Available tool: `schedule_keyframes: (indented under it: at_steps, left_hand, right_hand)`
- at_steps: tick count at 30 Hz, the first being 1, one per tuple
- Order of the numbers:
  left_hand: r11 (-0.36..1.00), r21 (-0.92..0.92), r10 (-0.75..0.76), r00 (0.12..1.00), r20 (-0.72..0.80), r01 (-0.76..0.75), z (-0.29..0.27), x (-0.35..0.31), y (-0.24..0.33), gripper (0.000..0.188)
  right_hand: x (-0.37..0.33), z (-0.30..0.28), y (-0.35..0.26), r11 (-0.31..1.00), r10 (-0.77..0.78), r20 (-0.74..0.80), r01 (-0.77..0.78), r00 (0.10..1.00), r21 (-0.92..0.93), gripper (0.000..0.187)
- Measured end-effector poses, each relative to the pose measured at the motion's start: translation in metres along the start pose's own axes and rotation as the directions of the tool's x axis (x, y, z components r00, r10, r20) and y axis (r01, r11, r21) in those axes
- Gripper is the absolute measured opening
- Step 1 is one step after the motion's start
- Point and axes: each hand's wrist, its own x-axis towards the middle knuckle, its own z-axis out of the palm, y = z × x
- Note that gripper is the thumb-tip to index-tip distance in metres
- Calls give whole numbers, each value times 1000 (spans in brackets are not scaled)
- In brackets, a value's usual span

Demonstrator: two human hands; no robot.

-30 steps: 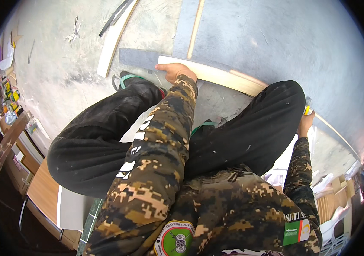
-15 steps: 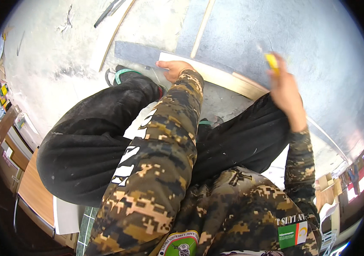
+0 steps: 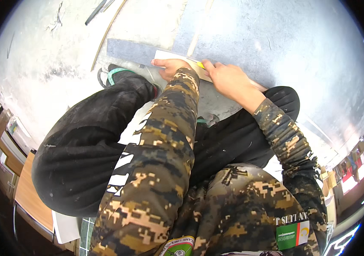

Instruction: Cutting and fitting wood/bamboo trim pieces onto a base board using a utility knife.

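A pale wooden board [image 3: 161, 55] lies across the floor in front of me, over a long dark grey strip [image 3: 126, 48]. My left hand [image 3: 173, 68] grips the board's near side toward its left end, thumb pointing left. To the right of it, my right hand [image 3: 229, 80] is closed round a yellow utility knife [image 3: 200, 65]. Only the yellow front part shows; my fingers hide the remainder, and the blade is too small to make out. The knife's front end meets the board close to my left wrist.
My bent legs in black trousers [image 3: 79, 132] flank the work, with a sandalled foot [image 3: 120, 73] by the strip's left end. A thin curved strip [image 3: 107, 36] and dark pieces [image 3: 95, 13] lie farther off. At the lower left stands a wood-topped table [image 3: 30, 192].
My right hand has swung left and down from the right, bringing the knife onto the board. My left hand keeps its hold on the board; the view has shifted slightly.
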Motion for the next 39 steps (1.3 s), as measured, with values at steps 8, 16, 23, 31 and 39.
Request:
schedule_keyframes:
  at_steps: [8,16,23,31,39]
  left_hand:
    - [1000,-5,-9,999,37,10,-4,-10,2,91]
    - [1000,20,-3,999,35,2,-3,-8,1,92]
    - [999,36,-14,999,29,13,-2,-3,2,91]
    - [1000,22,-12,998,57,10,-6,-9,3,90]
    - [999,46,9,999,39,-10,-4,-8,2,90]
  right_hand:
    - [3,1,-1,1000,18,7,-18,1000,-19,42]
    - [7,-4,0,1000,-11,-10,11,1000,-11,39]
    - [9,-10,-3,998,-30,53,33,998,-51,34]
    - [7,-8,-2,998,-36,7,36,999,-48,33]
    - [16,-47,-24,994,74,249,-91,966,61,25]
